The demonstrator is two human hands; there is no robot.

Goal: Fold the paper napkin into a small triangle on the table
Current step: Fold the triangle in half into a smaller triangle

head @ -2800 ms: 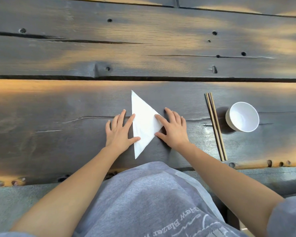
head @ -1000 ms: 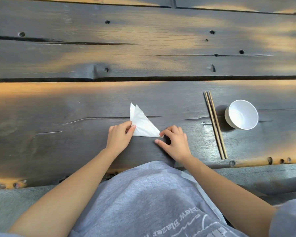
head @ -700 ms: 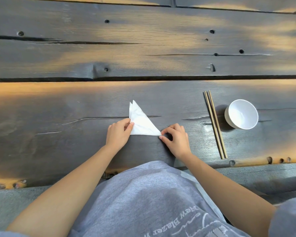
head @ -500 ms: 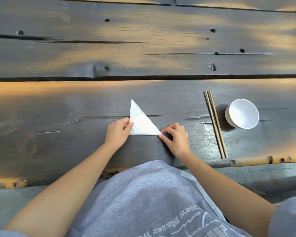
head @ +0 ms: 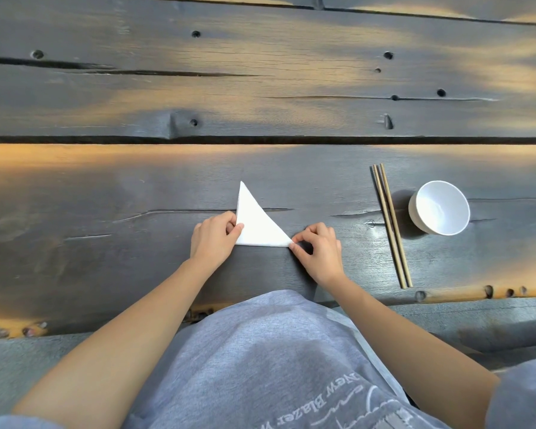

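napkin (head: 256,224): flat white triangle on table (head: 106,212), left of chopsticks (head: 390,224) | left hand (head: 212,239): curled, pinching its left corner | right hand (head: 321,249): curled, pinching its right tip

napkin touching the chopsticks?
No, the folded napkin lies apart from the chopsticks, with the right hand and bare table between them.

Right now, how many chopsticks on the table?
2. Both chopsticks lie side by side, touching, on the table, right of the napkin and just left of the white bowl. Nothing in view looks able to hide more.
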